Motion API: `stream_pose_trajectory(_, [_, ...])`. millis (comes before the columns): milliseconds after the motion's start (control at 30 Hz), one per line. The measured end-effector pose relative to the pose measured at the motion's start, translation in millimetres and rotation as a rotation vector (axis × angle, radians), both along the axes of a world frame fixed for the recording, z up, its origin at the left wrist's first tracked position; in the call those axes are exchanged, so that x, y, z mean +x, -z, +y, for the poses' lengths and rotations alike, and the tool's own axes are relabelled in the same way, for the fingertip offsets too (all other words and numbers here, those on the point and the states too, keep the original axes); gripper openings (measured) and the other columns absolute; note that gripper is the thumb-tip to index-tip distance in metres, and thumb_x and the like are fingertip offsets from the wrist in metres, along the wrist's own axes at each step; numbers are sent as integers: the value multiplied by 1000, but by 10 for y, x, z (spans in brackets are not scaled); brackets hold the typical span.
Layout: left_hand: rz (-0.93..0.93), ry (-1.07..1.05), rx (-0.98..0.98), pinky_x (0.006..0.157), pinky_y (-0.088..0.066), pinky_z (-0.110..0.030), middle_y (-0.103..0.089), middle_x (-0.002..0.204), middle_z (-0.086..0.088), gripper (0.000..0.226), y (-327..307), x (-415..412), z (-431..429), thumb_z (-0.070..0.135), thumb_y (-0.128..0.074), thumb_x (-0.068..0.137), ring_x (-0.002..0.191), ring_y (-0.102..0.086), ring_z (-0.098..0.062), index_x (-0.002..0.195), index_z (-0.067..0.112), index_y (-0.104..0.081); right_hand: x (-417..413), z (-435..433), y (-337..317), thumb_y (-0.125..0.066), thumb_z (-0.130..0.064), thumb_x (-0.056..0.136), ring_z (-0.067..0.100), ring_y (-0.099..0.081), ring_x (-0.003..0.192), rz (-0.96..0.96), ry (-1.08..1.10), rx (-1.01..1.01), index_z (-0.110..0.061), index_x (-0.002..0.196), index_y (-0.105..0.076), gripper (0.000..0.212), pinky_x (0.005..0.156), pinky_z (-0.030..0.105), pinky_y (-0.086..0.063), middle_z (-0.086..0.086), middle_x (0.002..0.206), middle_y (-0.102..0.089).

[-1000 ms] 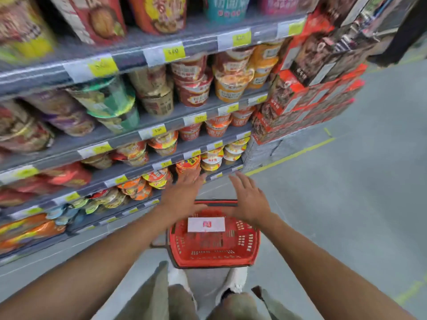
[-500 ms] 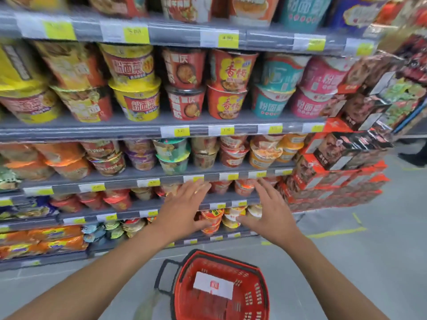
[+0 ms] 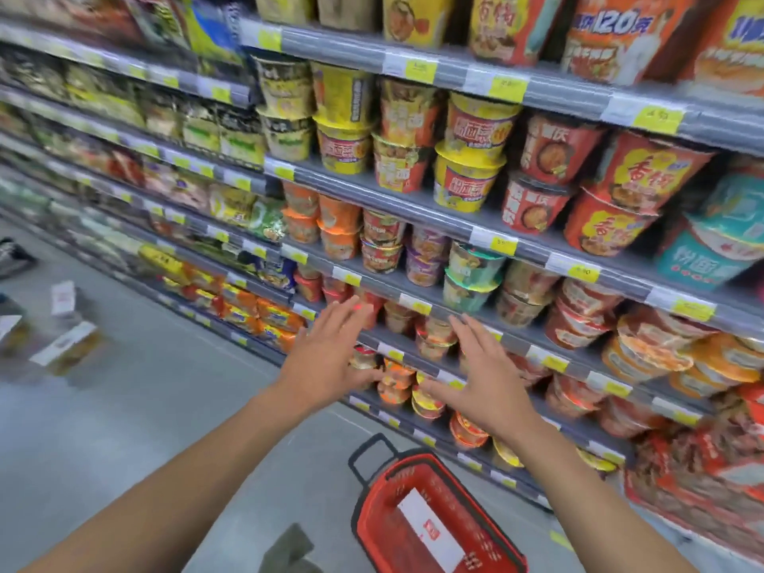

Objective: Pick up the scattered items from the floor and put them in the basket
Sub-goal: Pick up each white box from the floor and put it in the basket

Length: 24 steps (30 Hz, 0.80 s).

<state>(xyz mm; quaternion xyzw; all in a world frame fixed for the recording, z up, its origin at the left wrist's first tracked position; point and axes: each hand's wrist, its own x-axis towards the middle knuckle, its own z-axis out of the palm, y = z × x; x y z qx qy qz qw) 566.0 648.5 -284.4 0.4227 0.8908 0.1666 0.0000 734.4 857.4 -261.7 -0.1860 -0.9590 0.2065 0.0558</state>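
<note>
- The fingers (image 3: 346,318) of the left hand (image 3: 326,359) were spread and nearly straight, palm down, and held nothing.
- The fingers (image 3: 469,339) of the right hand (image 3: 483,380) were likewise spread and held nothing; the two hands hung side by side, apart, in front of the lower shelves (image 3: 413,225).
- Both bare forearms reached in from the bottom edge of the view.
- The red basket (image 3: 490,531) stood on the grey floor (image 3: 144,428) below the right hand, near the foot of the shelves, with a white label inside it and its black handle (image 3: 369,453) on the far side.
- The scattered boxes (image 3: 66,345) lay on the floor far to the left, well apart from the basket and from both hands; they were blurred.
- The shelves carried stacked noodle cups (image 3: 467,179) and packets behind yellow price tags.
</note>
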Motion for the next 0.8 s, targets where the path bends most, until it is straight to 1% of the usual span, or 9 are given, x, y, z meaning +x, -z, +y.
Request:
stream_pose_trajectory(67, [-20,-84,9,112,-36,-63,-7,168,8,101,23,-64,-389,77,-59,80,155,-10,-23,158,35,-11,-258,-246,-9,-66,-76,80,16,-10,157,-7,-94,5,-34,163,-12,108,126,47,-21,-11,171,-8])
stream_pose_trajectory(167, [-40,-223,13,109,-40,-63,-9,168,8,99,47,-140,-1033,74,-61,81,154,-12,-22,158,35,-14,-658,-724,-17,-69,-72,81,15,-11,157,-11,-232,12,-33,164,-13,108,127,42,-19,-8,171,-9])
stream_pose_trajectory(300, [-7,-406,-15,103,-48,-58,-23,165,-1,104,125,-245,-1943,87,-43,74,148,-30,-30,157,27,-25,-1208,-1470,41,-68,-76,77,18,-13,157,-52,-398,11,-32,164,-13,112,126,43,-21,-6,171,-10])
stream_pose_trajectory(367, [-22,-487,-29,105,-47,-57,-24,165,-3,106,160,-289,-2387,88,-36,72,147,-30,-30,157,25,-27,-1455,-1854,90,-58,-84,70,18,-16,156,-41,-465,5,-30,163,-16,116,125,44,-23,-6,171,-12])
stream_pose_trajectory(400, [-37,-537,-30,105,-46,-56,-22,165,-3,105,178,-310,-2644,87,-41,73,148,-28,-30,157,25,-27,-1588,-2082,125,-55,-85,69,17,-16,156,-34,-507,2,-31,163,-17,116,125,45,-24,-7,171,-12])
stream_pose_trajectory(533, [-56,-674,8,106,-44,-58,-21,166,-2,97,264,-414,-3579,74,-63,79,148,-27,-30,156,28,-25,-2033,-2959,203,-72,-71,77,14,-14,157,-34,-639,-7,-29,164,-19,110,126,42,-19,-7,171,-14])
stream_pose_trajectory(600, [-79,-729,3,107,-43,-59,-20,166,-1,97,294,-487,-4011,76,-61,79,150,-24,-29,156,30,-23,-2255,-3372,263,-72,-71,77,15,-16,156,-29,-676,3,-28,163,-21,108,126,43,-21,-5,171,-16])
stream_pose_trajectory(700, [-97,-782,-9,108,-42,-61,-19,167,0,100,321,-609,-4555,84,-46,74,151,-20,-26,156,31,-23,-2543,-3911,326,-70,-72,78,16,-14,157,-40,-721,-3,-28,163,-20,108,125,46,-23,-5,171,-14])
stream_pose_trajectory(800, [-107,-841,2,107,-43,-61,-19,167,1,100,353,-740,-4994,84,-45,73,152,-20,-25,155,31,-25,-2792,-4352,367,-71,-71,79,15,-14,156,-39,-751,-9,-29,163,-19,107,124,43,-21,-6,170,-14])
